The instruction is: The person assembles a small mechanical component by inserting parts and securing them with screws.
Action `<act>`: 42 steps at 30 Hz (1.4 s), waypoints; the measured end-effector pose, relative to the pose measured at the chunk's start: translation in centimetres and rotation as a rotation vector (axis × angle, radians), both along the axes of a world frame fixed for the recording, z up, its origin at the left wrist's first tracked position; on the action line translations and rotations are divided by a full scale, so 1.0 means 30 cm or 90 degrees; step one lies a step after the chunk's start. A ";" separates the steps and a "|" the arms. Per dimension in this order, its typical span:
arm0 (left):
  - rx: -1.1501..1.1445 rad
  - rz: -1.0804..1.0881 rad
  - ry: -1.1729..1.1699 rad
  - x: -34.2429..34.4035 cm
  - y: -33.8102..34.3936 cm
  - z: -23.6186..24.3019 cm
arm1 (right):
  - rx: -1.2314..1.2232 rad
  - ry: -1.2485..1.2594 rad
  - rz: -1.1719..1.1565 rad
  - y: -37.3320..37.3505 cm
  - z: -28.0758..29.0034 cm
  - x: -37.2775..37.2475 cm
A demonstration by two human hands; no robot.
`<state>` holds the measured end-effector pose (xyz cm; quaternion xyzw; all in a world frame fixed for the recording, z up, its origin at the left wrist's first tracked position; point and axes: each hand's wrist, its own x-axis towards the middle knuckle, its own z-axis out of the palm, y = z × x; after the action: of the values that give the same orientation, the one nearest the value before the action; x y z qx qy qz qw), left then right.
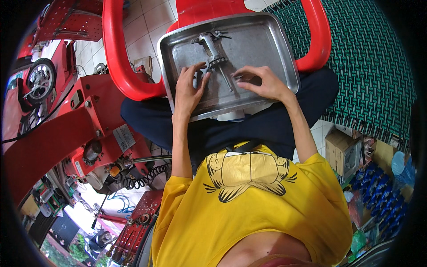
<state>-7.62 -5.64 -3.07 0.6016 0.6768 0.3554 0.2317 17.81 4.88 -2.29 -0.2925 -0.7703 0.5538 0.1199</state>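
Note:
A metal tray [267,40] rests across my lap. In it lies a grey metal part shaped like a wheel hub [208,44], a cylinder with a flanged end and small fittings at its far end. From its near end a thin metal rod [225,78] points toward me. My left hand [191,82] is just left of the rod, fingers curved and apart from the thumb. On the rod's other side my right hand [260,81] hovers with thumb and forefinger bent but separated. Neither hand visibly grips the part.
A red plastic chair [114,49] with curved arms surrounds the tray's far side. Red workshop machinery [95,115] with hoses stands to my left. Green woven matting [369,66] is at the right, above a cardboard box [340,149]. A wheel [41,79] shows at far left.

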 end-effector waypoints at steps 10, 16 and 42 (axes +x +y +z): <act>0.036 -0.065 0.060 0.003 0.005 -0.012 | 0.054 -0.043 -0.113 0.002 -0.015 0.002; 0.023 -0.068 0.013 0.004 0.000 -0.011 | 0.086 -0.035 -0.115 -0.005 0.000 -0.006; 0.050 -0.078 -0.022 0.013 -0.024 0.008 | 0.362 -0.119 -0.133 -0.019 0.029 -0.141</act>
<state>-7.23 -6.35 -2.82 0.6444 0.6202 0.3772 0.2406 13.57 4.30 -1.43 -0.3742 -0.8678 0.2719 0.1816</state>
